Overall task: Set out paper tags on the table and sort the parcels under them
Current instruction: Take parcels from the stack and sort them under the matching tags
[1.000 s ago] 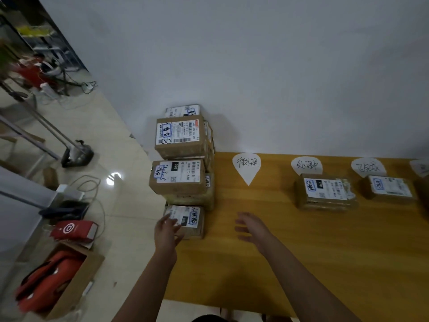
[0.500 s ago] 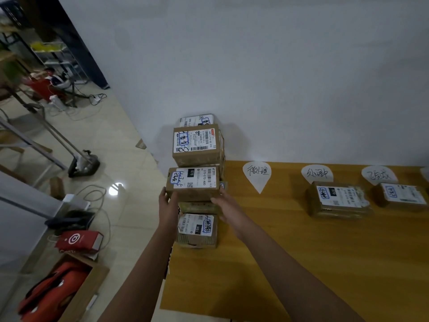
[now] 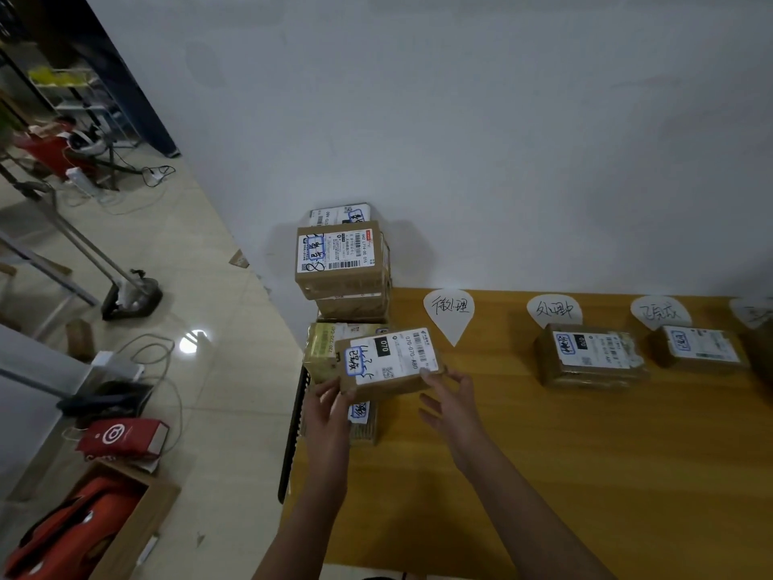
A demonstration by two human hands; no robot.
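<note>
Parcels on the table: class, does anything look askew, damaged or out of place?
The held parcel, between the left hand and right hand, is tilted. The stack at the table's left edge is uneven, its boxes offset. The wrapped parcel under the second tag looks crumpled.

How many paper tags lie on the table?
4, in a row, left to right: first tag, second tag, third tag, fourth tag cut off by the right frame edge. More may lie beyond it.
</note>
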